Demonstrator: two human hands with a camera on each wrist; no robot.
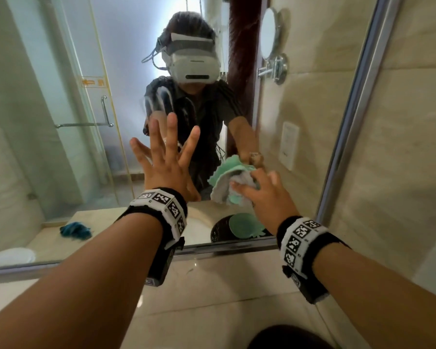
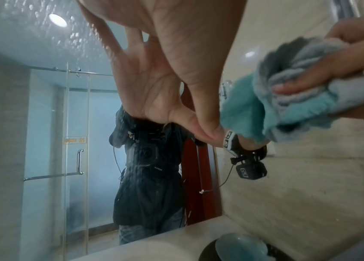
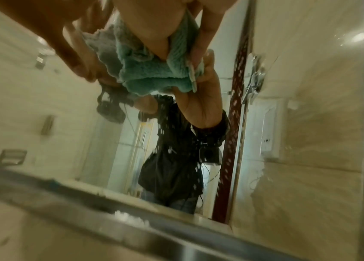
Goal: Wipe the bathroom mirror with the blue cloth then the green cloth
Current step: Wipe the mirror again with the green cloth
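The wall mirror (image 1: pixel 61 122) fills the head view. My left hand (image 1: pixel 166 147) is spread flat on the glass at centre, fingers straight; in the left wrist view the left hand (image 2: pixel 187 44) meets its own reflection at the thumb tip. My right hand (image 1: pixel 259 190) grips a bunched green cloth (image 1: pixel 227 172) with a grey side and presses it on the glass low and right of centre. The green cloth (image 2: pixel 255 109) and green cloth (image 3: pixel 149 77) show crumpled under the fingers. The blue cloth (image 1: pixel 74 230) appears only as a reflection, lying on the counter at lower left.
A metal frame edges the mirror below (image 1: pixel 224 248) and on the right (image 1: pixel 358 109), with beige tiled wall beyond. Reflected are a round green dish (image 1: pixel 244 225) on a dark tray, a swing-arm shaving mirror (image 1: pixel 269 34) and a glass shower door. Droplets (image 2: pixel 76 37) speckle the upper glass.
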